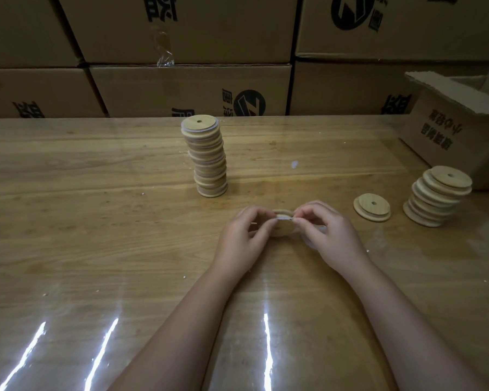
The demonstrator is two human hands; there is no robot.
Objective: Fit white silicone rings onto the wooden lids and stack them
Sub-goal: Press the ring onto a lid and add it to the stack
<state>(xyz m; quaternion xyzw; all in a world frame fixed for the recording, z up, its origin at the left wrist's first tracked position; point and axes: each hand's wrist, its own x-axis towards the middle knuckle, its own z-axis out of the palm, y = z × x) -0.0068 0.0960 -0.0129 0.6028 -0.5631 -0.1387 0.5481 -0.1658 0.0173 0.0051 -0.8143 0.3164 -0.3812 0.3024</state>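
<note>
Currently left hand (242, 235) and right hand (328, 235) work a ring (283, 218) onto a lid (280, 232), near-centre on the counter (96, 221).
Left fingers curled, gripping the lid's left edge; right fingers curled, pinching the white ring against its far rim. Ring's other end shows under the right hand. Tall stack (209, 159) of ringed lids stands just beyond the hands, leaning a bit. Right stack (435, 197) of bare lids sits far right, loose lid (372, 207) just left of it, apart. Open box (458, 131) behind that stack. Boxes (189, 88) line the far edge.
</note>
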